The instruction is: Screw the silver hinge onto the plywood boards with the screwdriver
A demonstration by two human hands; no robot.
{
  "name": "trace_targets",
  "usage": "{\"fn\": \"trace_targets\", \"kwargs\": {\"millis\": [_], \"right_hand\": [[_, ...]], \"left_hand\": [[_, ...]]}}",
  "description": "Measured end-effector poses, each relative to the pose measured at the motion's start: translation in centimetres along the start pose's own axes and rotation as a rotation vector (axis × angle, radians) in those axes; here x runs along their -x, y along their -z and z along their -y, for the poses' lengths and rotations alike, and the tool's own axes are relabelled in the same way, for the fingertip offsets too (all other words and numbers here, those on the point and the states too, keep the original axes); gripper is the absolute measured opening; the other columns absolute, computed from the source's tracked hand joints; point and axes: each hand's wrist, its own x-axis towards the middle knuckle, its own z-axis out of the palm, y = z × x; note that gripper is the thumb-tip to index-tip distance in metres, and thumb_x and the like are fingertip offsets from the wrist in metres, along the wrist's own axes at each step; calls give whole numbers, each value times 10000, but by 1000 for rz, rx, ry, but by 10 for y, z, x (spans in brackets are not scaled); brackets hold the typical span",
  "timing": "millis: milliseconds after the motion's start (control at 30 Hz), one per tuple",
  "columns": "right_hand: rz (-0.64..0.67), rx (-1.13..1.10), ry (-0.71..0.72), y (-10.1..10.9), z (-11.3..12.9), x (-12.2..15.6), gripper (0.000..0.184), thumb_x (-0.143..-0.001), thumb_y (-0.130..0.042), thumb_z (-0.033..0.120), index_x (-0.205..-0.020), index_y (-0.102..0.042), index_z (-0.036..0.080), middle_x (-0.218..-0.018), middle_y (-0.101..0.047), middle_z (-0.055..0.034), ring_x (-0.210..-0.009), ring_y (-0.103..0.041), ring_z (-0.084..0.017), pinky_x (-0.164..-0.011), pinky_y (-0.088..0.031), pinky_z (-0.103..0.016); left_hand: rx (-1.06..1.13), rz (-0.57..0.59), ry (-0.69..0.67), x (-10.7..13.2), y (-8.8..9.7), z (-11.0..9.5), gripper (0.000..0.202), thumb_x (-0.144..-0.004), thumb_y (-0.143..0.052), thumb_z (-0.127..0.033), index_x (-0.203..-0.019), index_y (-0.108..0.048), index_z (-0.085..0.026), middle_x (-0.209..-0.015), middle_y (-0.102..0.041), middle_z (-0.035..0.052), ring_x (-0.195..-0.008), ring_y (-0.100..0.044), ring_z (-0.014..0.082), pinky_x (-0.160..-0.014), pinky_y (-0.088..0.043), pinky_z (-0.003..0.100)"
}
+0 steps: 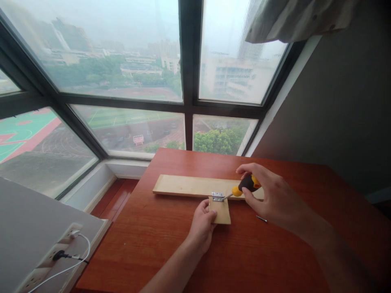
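Note:
My left hand (204, 221) is closed around the left edge of a small wooden board (222, 212), thumb on its face. A silver metal hinge (218, 197) lies along the top edge of that board. My right hand (269, 191) grips a yellow and black screwdriver (247, 185) by its handle, thumb below and fingers above. The screwdriver points left, with its tip at the hinge's lower right. Behind the small board, a long pale wooden plank (183, 185) lies flat across the table, its right part partly covered by my right hand and the screwdriver.
A small metal piece, perhaps a screw (262, 219), lies on the reddish-brown table (146, 244) below my right hand. Windows (128, 126) stand beyond the table. At lower left, a wall power socket (55, 254) holds a white cable (88, 248) and a black plug (58, 255).

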Motion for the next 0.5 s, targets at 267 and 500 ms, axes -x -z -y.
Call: {"fn": "trace_targets", "kwargs": {"millis": [267, 500], "right_hand": [[7, 180, -102, -1, -3, -4, 208, -892, -544, 344, -1068, -573, 238, -984, -697, -25, -835, -674, -220, -690, -491, -343], [82, 71, -1, 7, 1, 0, 381, -814, -571, 205, -1185, -504, 256, -1135, -642, -19, -942, -642, -194, -782, -501, -316]], "left_hand": [[1, -3, 12, -1, 1, 0, 453, -564, -678, -88, -1004, -586, -141, -911, -711, 82, -741, -650, 176, -644, -496, 262], [20, 7, 15, 0, 1, 0, 447, -563, -692, -89, -998, -597, -134, -921, -715, 92, -718, -648, 170, -645, -499, 266]]}}
